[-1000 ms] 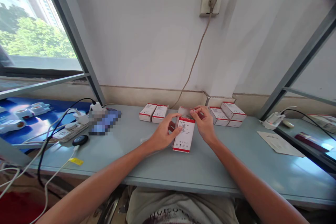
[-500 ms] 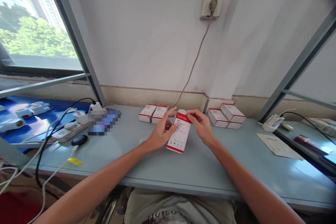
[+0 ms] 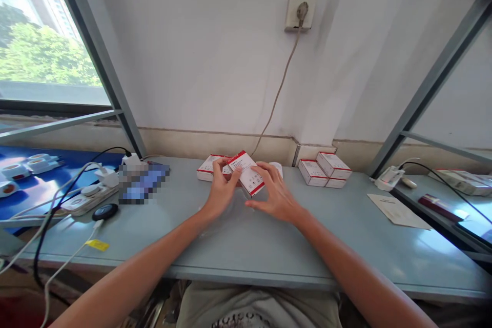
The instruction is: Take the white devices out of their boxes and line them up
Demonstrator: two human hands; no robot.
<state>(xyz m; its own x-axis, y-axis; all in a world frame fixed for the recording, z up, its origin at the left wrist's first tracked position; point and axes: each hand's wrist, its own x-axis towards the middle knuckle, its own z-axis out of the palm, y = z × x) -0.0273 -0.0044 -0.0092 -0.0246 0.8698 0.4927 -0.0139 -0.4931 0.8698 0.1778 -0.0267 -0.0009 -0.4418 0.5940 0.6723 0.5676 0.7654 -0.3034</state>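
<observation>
My left hand (image 3: 222, 188) is closed around the left edge of a white and red cardboard box (image 3: 249, 177), thumb on its printed face. The box is tilted above the desk, its lower corner toward me. At its right side is my right hand (image 3: 279, 196), thumb and fingers spread around the lower right corner; whether the fingertips touch the box I cannot tell. Just behind those fingers a white object (image 3: 277, 168) shows in part, its kind hidden. Similar boxes (image 3: 208, 168) lie behind my left hand, partly covered.
Several matching boxes (image 3: 325, 170) are stacked at the back right, near a wall corner. To the left lie a power strip (image 3: 90, 199), a blurred-out phone (image 3: 144, 184), a black round device (image 3: 105, 211) and cables. A paper sheet (image 3: 397, 210) lies on the right of the grey desk (image 3: 261, 253).
The box has turned so its top leans left, and it has moved up and left. My right hand has let go of its top end and come down to its lower right side, fingers opened.
</observation>
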